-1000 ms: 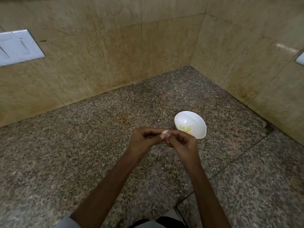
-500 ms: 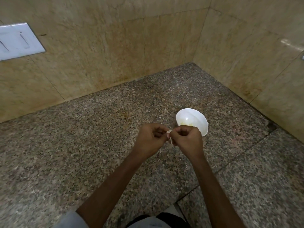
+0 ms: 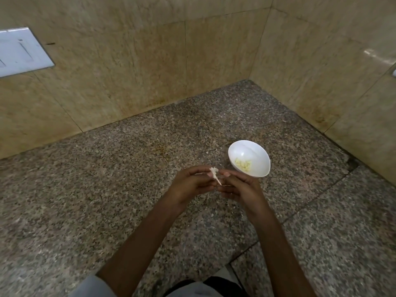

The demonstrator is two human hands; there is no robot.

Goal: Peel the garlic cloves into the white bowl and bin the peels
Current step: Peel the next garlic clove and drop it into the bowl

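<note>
Wall plate: a white switch plate (image 3: 21,52) sat on the tiled wall at far left, well away from the work.
Counter: the speckled granite counter (image 3: 90,189) lay under both hands, likely so that dropped skin would land where it could be gathered.
Left hand: the left hand (image 3: 188,185) had its fingers curled, thumb and forefinger pinching the garlic clove (image 3: 213,171) and keeping it lifted clear of the stone.
Peel strip: a pale peel strip (image 3: 218,181) hung down from the clove toward the right hand, apparently half torn away.
Right hand: the right hand (image 3: 241,188) was loosely curled just beside the strip. Whether its fingertips gripped the strip's end could not be told.
White bowl: the white bowl (image 3: 255,153) stood just beyond the right hand, within a short reach for dropping.
Peeled cloves: yellowish peeled cloves (image 3: 243,165) lay at the bowl's bottom, so part of the job looked done.
Bin: none showed.
</note>
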